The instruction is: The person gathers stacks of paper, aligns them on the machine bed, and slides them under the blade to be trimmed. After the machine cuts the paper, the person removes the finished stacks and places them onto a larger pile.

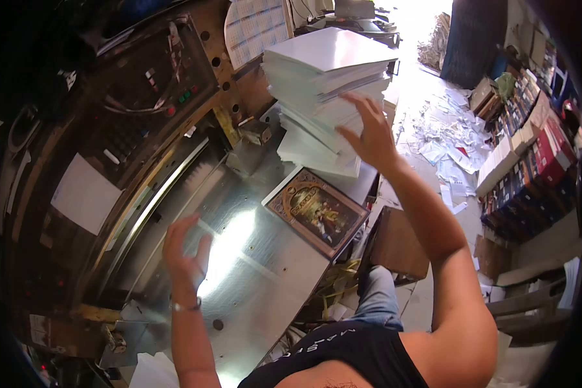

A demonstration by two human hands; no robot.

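Fingers (174, 238) wide and holding nothing, between grips, it seems; left hand (183, 264) over the table (275, 307), right hand (376, 141) by the paper pile (330, 52); the book (320, 216) lies beside the pile; gripping it would need closer fingers.

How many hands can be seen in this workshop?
2: the left hand above the metal table, the right hand by the tall paper stack. Others could be hidden.
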